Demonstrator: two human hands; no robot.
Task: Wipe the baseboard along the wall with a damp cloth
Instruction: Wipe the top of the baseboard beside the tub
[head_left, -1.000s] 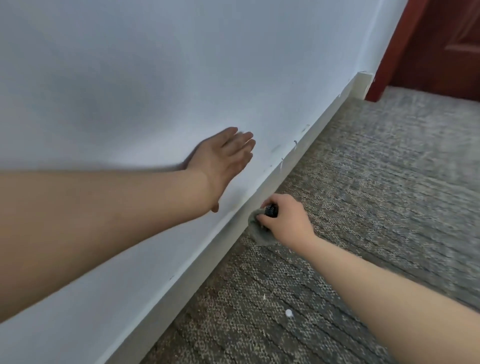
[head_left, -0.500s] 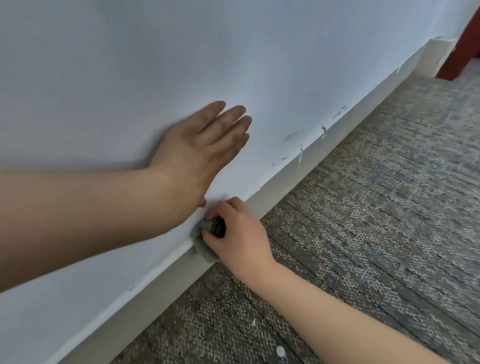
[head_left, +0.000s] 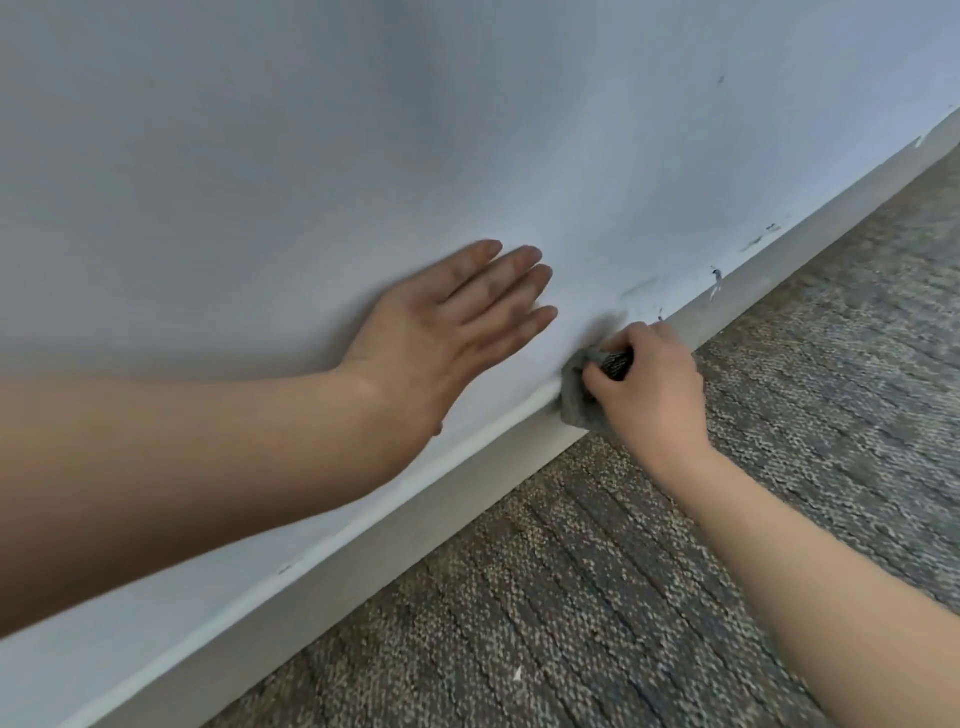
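Observation:
A white baseboard (head_left: 363, 545) runs diagonally from lower left to upper right at the foot of the white wall (head_left: 467, 130). My right hand (head_left: 649, 384) grips a bunched grey cloth (head_left: 576, 400) and holds it against the baseboard's top edge. My left hand (head_left: 457, 327) lies flat on the wall just left of the cloth, fingers straight and together. Scuffs and chipped paint mark the wall and baseboard to the right of the cloth, around a chip (head_left: 717, 283).
Grey-brown patterned carpet (head_left: 675, 571) covers the floor right up to the baseboard. A small white fleck (head_left: 517, 674) lies on the carpet near the bottom.
The view has shifted along the wall and the red door has left the frame. My right hand with the cloth slid back along the baseboard and now sits right of my left hand.

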